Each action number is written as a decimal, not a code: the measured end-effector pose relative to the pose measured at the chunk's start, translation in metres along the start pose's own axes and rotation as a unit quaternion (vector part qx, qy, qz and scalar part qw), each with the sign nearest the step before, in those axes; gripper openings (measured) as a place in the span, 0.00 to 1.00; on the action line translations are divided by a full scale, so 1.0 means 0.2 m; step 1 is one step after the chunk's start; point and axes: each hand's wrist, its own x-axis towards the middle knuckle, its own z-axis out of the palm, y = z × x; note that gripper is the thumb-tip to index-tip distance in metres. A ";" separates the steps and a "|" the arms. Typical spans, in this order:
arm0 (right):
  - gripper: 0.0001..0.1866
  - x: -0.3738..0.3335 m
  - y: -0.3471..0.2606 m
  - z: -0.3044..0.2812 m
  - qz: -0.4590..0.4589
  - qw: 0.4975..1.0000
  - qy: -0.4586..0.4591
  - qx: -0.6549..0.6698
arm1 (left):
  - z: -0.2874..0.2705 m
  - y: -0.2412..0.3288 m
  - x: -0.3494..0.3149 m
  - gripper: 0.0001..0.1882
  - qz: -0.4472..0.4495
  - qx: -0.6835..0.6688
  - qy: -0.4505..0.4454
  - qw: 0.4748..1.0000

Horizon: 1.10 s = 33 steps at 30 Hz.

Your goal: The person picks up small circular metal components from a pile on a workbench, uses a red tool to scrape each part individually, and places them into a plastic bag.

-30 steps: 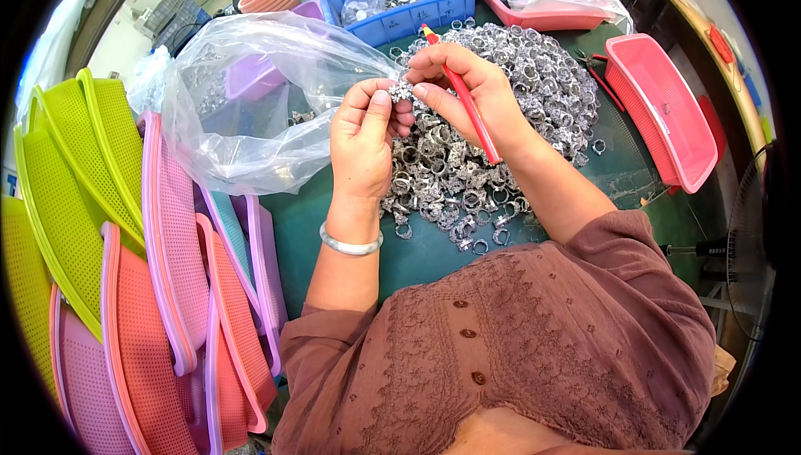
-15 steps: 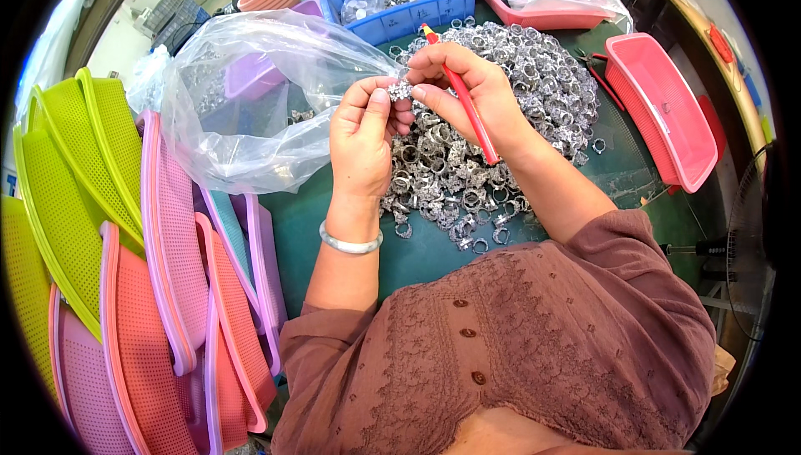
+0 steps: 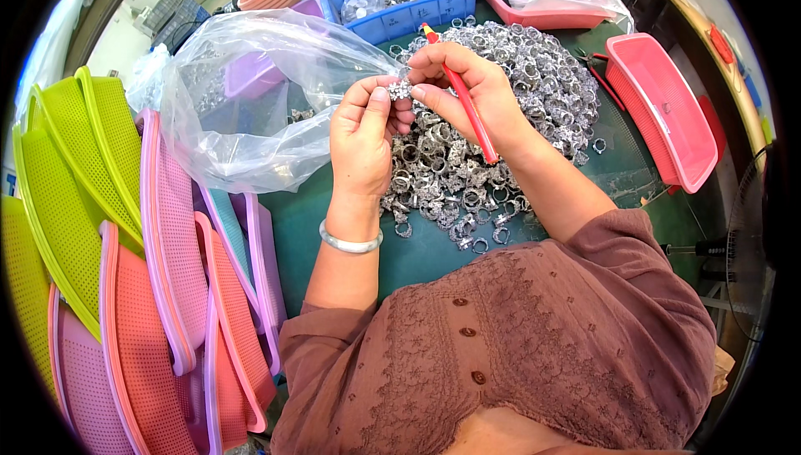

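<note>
My left hand [image 3: 360, 140] is closed, its thumb and fingers pinching a small silvery ring [image 3: 399, 90] whose studded, flower-like face points up. On the ring's right side, the thumb and fingertips of my right hand [image 3: 492, 96] come close to it or touch it; which of the two I cannot tell. Slanting through that same hand is a red pencil [image 3: 472, 110], its pale tip pointing away from me. Beneath and behind both hands spreads a large heap of silvery metal rings [image 3: 542, 71] on the green tabletop [image 3: 321, 226].
A clear plastic bag [image 3: 259, 155] lies left of my hands. Stacked perforated baskets [image 3: 171, 230] in green, purple and coral crowd the left. Behind the heap stand a blue bin [image 3: 409, 17] and a pink tray [image 3: 551, 17]. Pliers [image 3: 602, 80] lie beside a pink basket [image 3: 659, 113] at right.
The ring's studded face has tilted very slightly and catches more light. Both hands and the pencil stay in nearly the same place.
</note>
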 end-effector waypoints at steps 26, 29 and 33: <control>0.09 -0.05 0.17 -0.10 -0.074 0.900 -0.202 -0.379 | -0.09 0.04 0.05 0.10 -0.134 -0.208 0.101 0.964; 0.08 -0.04 0.19 -0.09 -0.031 0.899 -0.215 -0.382 | -0.08 0.04 0.04 0.08 -0.126 -0.163 0.104 0.973; 0.07 -0.03 0.17 -0.09 0.006 0.920 -0.189 -0.344 | -0.08 0.02 0.04 0.06 -0.109 -0.044 0.065 0.991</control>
